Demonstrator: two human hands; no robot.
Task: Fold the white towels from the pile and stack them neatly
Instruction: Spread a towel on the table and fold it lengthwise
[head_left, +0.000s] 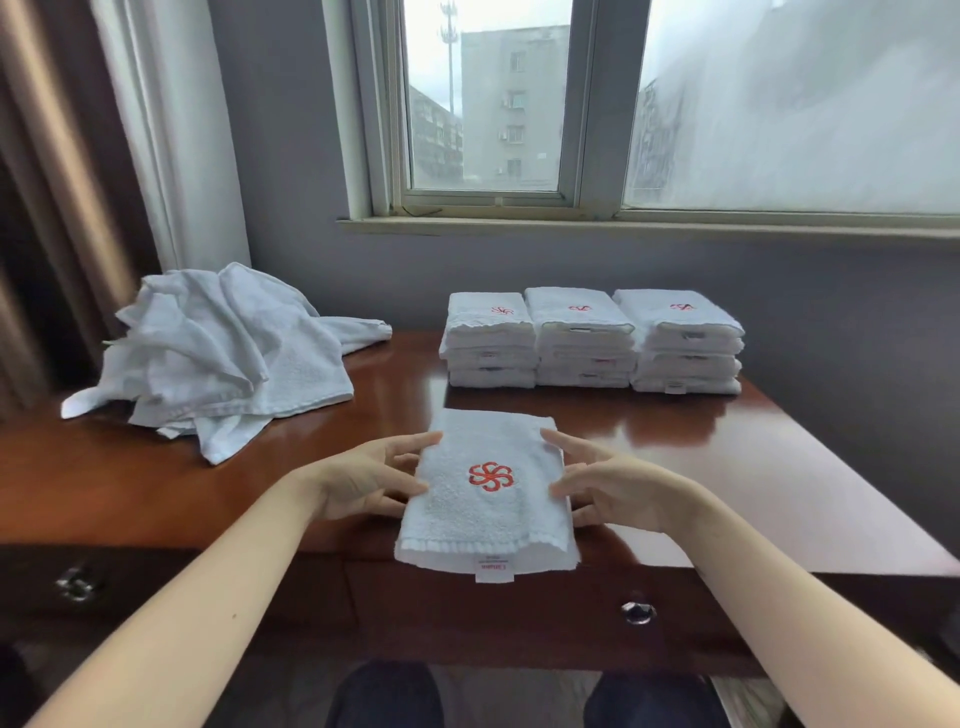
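Stacks (589, 338) stand three abreast beyond the folded towel (483, 499) gripped at its sides by left hand (363, 478) and right hand (608, 483), while the pile (218, 353) to its left awaits folding.

White towel (467, 509), red pinwheel emblem (490, 476)

Pile (218, 353) left, stacks (589, 338) behind folded towel (485, 488).

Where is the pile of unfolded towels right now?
In the head view the pile sits far left on the table, by the curtain, left of the three folded stacks and beyond the left hand.
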